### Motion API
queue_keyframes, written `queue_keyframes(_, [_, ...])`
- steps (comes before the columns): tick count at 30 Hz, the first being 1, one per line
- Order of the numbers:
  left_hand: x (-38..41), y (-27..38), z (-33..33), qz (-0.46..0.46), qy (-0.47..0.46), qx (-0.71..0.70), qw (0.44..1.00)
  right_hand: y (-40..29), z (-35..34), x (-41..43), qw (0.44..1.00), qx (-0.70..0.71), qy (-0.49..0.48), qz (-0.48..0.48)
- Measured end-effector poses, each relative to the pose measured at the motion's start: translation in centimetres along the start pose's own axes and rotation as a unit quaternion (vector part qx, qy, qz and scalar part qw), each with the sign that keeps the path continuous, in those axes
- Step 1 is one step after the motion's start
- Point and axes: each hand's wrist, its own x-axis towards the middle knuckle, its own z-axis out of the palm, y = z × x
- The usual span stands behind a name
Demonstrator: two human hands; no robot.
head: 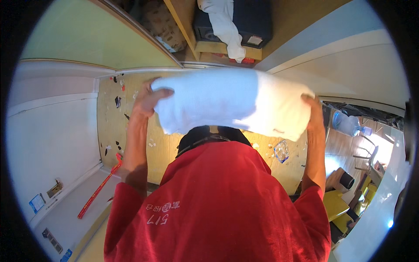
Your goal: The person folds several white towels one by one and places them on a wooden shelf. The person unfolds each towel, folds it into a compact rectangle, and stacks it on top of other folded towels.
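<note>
A white folded cloth (212,98) is stretched between my two hands in front of my body. My left hand (150,98) grips its left end, with the thumb lying over the top. At the opposite end, my right hand (311,104) pinches the edge, its other fingers hidden behind the fabric. Slight blur softens the cloth and the left hand. Bright light falls on the cloth's right part, while the rest is in bluish shade. Beyond it, a white garment (226,29) hangs over a black box (252,23), possibly a safe, inside an open cabinet.
Litter and a clear plastic package (281,151) lie on the wooden floor (157,157). A sliding cabinet door (98,39) is at upper left. A red stick-like item (100,186) stands at left. To the right are a large water bottle (347,123) and a chair (371,157).
</note>
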Motion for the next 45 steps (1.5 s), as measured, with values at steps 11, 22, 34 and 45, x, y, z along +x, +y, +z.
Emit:
queue_keyframes(11, [2.2, -6.7, 3.2, -0.16, 0.047, 0.004, 0.986, 16.3, -7.0, 2.0, 0.937, 0.231, -0.07, 0.25])
queue_keyframes(22, [3.0, -13.2, 3.5, -0.186, -0.065, 0.084, 0.977, 25.4, -8.5, -4.2, 0.91, 0.353, 0.072, 0.203])
queue_keyframes(34, [5.7, -16.3, 1.0, -0.221, -0.121, 0.093, 0.963, 27.0, -6.2, -7.7, 0.918, 0.32, 0.088, 0.217])
queue_keyframes(45, [6.0, -10.2, 1.0, 0.042, -0.127, 0.15, 0.979, 20.7, -3.3, -6.0, 0.978, 0.033, 0.196, 0.06])
